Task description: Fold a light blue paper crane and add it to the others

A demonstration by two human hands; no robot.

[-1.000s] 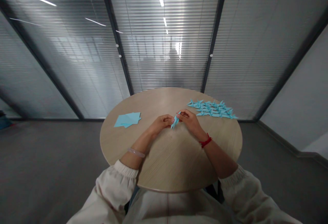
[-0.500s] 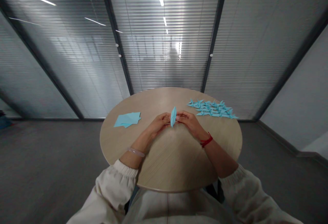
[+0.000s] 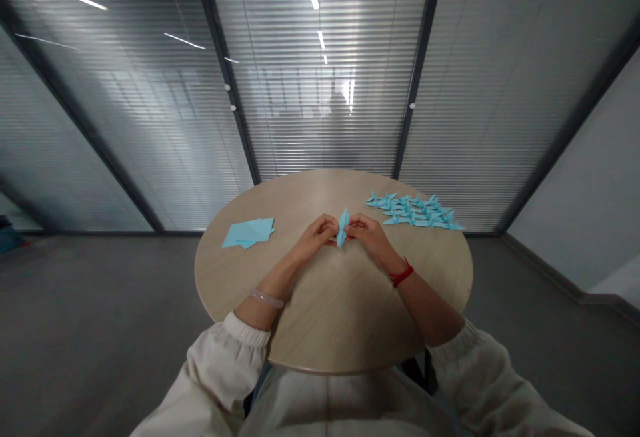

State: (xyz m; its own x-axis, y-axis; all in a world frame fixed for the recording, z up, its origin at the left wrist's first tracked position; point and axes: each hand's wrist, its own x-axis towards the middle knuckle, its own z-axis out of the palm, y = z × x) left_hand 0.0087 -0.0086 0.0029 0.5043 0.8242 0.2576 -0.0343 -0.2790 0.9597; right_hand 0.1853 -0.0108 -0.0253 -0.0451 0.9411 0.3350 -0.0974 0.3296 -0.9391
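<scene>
pale blue paper: a narrow folded piece (image 3: 343, 227) stands nearly upright between the two hands, over the middle of the table, its pointed top leaning slightly to the right; whether its lower tip touches the tabletop cannot be told
left hand: the left hand (image 3: 316, 235) grasps the folded piece from its left side, fingertips pinched against the paper, knuckles raised off the wood; a pale bracelet (image 3: 267, 298) circles the wrist
right hand: the right hand (image 3: 367, 233) grasps the same piece from the right side, fingers curled in and meeting the paper just opposite the left fingertips; a red cord (image 3: 401, 274) is tied round the wrist
sleeves: cream sleeves (image 3: 227, 357) with gathered cuffs are pushed back on both forearms; the forearms lie over the near half of the table
table: a round table (image 3: 325, 317) of light wood grain; its near edge meets the person's lap
flat sheets: a small stack of flat blue sheets (image 3: 249, 232) lies on the left part of the table, slightly fanned, well apart from the left hand
finished pieces: a cluster of folded blue figures (image 3: 413, 211) lies in rows on the far right of the table, close together and some overlapping, near the right hand but not touching it; they are too small to count
background: glass walls with lowered blinds (image 3: 150, 110) and dark frames stand behind the table; ceiling lights reflect in the glass; a dim figure shows through the blinds, too blurred to describe; the floor (image 3: 100, 303) is dark grey
</scene>
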